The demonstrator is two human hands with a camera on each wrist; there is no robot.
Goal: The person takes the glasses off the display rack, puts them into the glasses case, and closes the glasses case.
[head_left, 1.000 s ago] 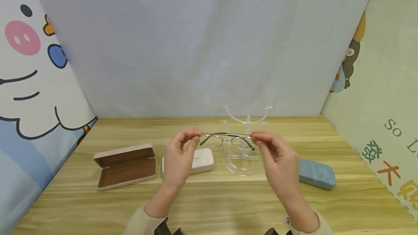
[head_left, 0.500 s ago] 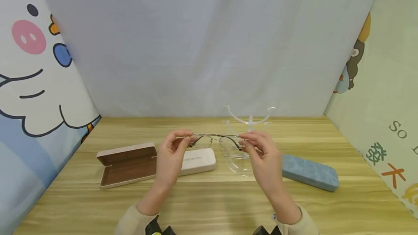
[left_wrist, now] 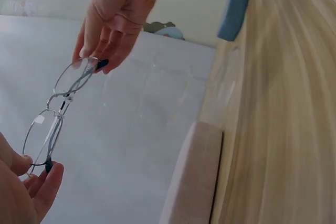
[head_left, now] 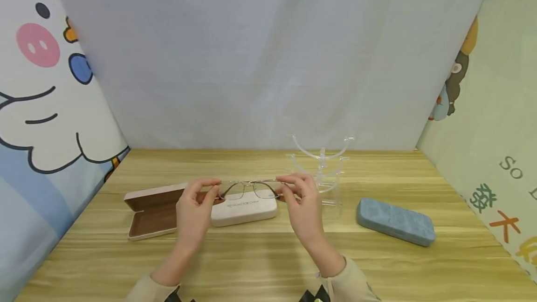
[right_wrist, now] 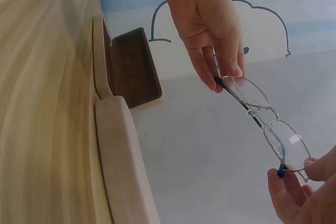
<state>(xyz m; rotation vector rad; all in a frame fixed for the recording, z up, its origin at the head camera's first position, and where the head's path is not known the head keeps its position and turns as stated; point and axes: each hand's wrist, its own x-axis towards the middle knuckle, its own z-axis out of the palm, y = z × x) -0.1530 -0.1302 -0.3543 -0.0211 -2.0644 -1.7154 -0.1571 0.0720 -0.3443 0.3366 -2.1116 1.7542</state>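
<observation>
Thin metal-framed eyeglasses (head_left: 235,192) are held up level above the table, lenses toward me and dark-tipped temples folded behind. My left hand (head_left: 194,216) pinches their left end between thumb and fingers, and my right hand (head_left: 305,211) pinches the right end. Behind them lies a closed white glasses case (head_left: 245,212) with lettering on its lid, partly seen through the lenses. To the left an open glasses case (head_left: 153,220) shows its brown lining; my left hand covers its right end. In the left wrist view, both hands hold the eyeglasses (left_wrist: 76,80) clear of the white case (left_wrist: 195,177).
A transparent tiered display stand (head_left: 322,156) rises behind my right hand. Farther right a blue glasses case (head_left: 396,222) lies closed on the wood-grain table (head_left: 251,269). A pale curtain (head_left: 268,59) hangs along the table's back edge, with printed cloths at both sides.
Both hands have carried the eyeglasses leftward and slightly down, from before the display stand to before the white case. The blue case and the stand now show more fully.
</observation>
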